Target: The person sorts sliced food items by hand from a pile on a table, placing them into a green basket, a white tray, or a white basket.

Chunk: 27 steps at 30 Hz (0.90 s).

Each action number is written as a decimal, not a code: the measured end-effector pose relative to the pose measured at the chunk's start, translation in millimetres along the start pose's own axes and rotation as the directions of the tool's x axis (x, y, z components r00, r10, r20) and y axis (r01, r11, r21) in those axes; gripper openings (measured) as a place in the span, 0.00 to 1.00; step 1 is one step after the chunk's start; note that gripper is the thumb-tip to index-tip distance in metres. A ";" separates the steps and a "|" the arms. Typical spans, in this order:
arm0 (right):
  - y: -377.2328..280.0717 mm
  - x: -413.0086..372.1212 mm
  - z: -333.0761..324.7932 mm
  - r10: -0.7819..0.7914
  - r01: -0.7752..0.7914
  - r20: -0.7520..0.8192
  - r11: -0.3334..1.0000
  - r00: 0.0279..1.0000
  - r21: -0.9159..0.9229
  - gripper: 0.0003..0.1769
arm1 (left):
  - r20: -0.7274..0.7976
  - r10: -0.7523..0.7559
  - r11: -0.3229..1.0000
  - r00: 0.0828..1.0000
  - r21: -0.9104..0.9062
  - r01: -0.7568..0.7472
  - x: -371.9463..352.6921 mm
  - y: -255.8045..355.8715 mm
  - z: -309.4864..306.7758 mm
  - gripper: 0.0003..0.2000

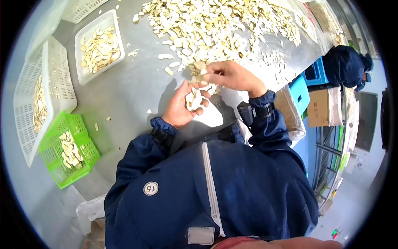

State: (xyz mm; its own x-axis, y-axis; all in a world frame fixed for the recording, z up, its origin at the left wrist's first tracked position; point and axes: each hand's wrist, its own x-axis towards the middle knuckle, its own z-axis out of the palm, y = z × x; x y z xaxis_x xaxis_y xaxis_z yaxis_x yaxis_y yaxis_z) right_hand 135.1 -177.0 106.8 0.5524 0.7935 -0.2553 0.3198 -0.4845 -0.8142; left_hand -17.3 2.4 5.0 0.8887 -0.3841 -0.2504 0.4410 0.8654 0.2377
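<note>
My left hand point(177, 108) is turned palm up with its fingers curled around several pale dried slices point(193, 99). Just above it, my right hand point(234, 76) pinches a single tan slice point(200, 66) between thumb and fingertips. The two hands nearly meet at the near edge of a large spread pile of similar slices point(207, 29) on the metal table point(139, 83). A few loose slices point(166, 56) lie just left of the pile.
On the left stand a white tray point(78, 62) of slices, a tall white perforated basket point(62, 79) and a green basket point(92, 153), both holding slices. To the right are a cardboard box point(319, 108), blue crates point(299, 93) and another person in dark clothing point(344, 66).
</note>
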 end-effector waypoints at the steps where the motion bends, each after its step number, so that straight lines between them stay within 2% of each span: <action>1: -1.9 5.9 6.0 -0.031 0.025 -0.090 0.998 0.995 -0.065 0.14 | -0.029 0.005 1.000 1.000 -0.001 -0.005 -0.7 0.9 5.0 0.23; 3: -2.5 28.0 20.0 -0.114 0.062 -0.256 0.978 0.960 -0.201 0.13 | 0.011 -0.018 1.000 1.000 0.008 0.018 0.8 1.3 -0.5 0.20; 4: 7.8 42.3 30.5 -0.250 0.077 -0.391 0.910 0.886 -0.408 0.11 | 0.026 -0.032 0.999 0.999 0.006 0.032 2.2 -1.5 -9.9 0.19; 7: 14.7 68.7 50.7 -0.454 0.014 -0.408 0.681 0.793 -0.732 0.12 | 0.048 -0.042 0.999 0.998 0.011 0.041 2.1 -3.3 -18.8 0.15; 8: 13.8 74.8 55.6 -0.367 -0.080 -0.399 0.645 0.840 -0.760 0.11 | 0.049 -0.044 0.999 0.998 -0.002 0.044 1.4 -3.3 -18.9 0.14; 11: 16.5 74.1 54.6 -0.320 -0.065 -0.405 0.711 0.856 -0.700 0.09 | 0.053 -0.041 0.999 0.998 -0.009 0.041 1.8 -2.2 -18.9 0.14; 13: 23.1 63.2 46.8 -0.352 0.004 -0.464 0.800 0.812 -0.600 0.08 | 0.050 -0.032 0.999 0.998 -0.022 0.033 2.0 -3.3 -18.2 0.16; 15: 19.8 48.2 33.7 -0.305 0.047 -0.540 0.898 0.784 -0.439 0.08 | 0.045 -0.027 0.998 0.999 -0.049 0.029 3.2 -2.6 -13.6 0.18; 16: 20.8 42.2 29.2 -0.233 0.015 -0.570 0.933 0.788 -0.360 0.12 | 0.060 -0.025 0.998 0.998 -0.050 0.028 4.3 -2.4 -13.6 0.19; 18: 20.2 27.3 19.9 -0.024 0.021 -0.412 1.000 0.911 -0.011 0.14 | 0.088 -0.020 0.998 0.996 -0.050 0.025 5.0 -0.5 -10.5 0.21; 19: 19.7 23.9 18.1 0.056 -0.006 -0.299 0.986 0.953 0.166 0.14 | 0.070 -0.025 0.998 0.997 -0.051 0.029 3.9 1.5 -6.6 0.21; 20: 21.1 25.1 19.3 0.020 0.017 -0.112 0.948 0.993 0.317 0.17 | 0.053 -0.029 0.998 0.998 -0.052 0.032 2.3 4.2 -1.7 0.22; 23: -13.7 41.9 27.7 -0.056 0.048 -0.196 0.998 0.979 -0.047 0.16 | 0.030 -0.025 0.998 0.999 -0.049 0.026 -0.2 7.3 3.8 0.21; 24: -11.3 55.6 34.1 -0.078 0.005 -0.233 0.954 0.969 -0.299 0.16 | 0.027 -0.021 0.999 0.999 -0.046 0.022 -1.2 7.7 4.6 0.20; 25: -4.8 67.3 44.2 -0.229 0.068 -0.290 0.877 0.929 -0.475 0.15 | 0.031 -0.041 0.997 0.999 -0.058 0.043 -0.8 6.3 0.7 0.19; 27: 10.0 90.9 62.2 -0.471 0.234 -0.297 0.779 0.831 -0.582 0.12 | 0.036 -0.069 0.994 0.997 -0.082 0.071 0.5 -0.1 -15.8 0.17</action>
State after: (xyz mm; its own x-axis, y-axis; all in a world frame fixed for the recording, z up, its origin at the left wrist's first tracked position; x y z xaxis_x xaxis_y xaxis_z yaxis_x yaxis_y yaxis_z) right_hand 140.7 -86.8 43.0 0.5364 0.7782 0.3266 0.8263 -0.4057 -0.3907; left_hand -18.9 7.2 -10.0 0.8602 -0.4539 -0.2324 0.4916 0.8593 0.1411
